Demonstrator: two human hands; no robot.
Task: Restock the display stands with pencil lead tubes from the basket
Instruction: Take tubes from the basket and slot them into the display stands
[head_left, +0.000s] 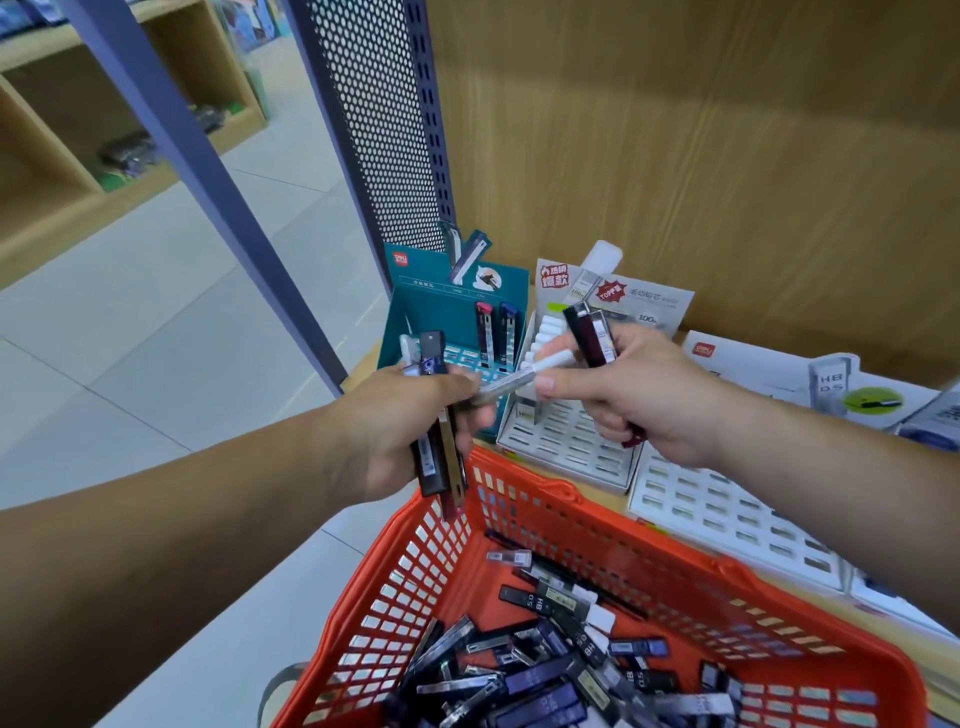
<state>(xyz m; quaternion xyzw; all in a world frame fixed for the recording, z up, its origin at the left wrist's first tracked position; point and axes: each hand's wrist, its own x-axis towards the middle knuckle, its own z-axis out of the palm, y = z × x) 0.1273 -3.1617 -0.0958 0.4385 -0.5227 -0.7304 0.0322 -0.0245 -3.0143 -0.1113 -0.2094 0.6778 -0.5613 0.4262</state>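
Head view
Left hand (410, 415): fingers curled round a bundle of dark tubes (439, 457), held upright above the basket's (405, 587) far-left corner.
Right hand (639, 400): palm grips a dark red tube (592, 335); thumb and forefinger pinch the white-capped tube (511, 382).
White-capped tube: long axis near level, spanning between the hands, clear end reaching the left fingers.
Next move: the white stand (571, 441) lies just behind the right hand, probably the nearer one; the tube would need upending.

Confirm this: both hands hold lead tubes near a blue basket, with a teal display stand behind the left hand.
Wrong colour: the head view shows the basket is orange-red, not blue. The left hand and right hand do hold lead tubes near it, the teal display stand behind the left.
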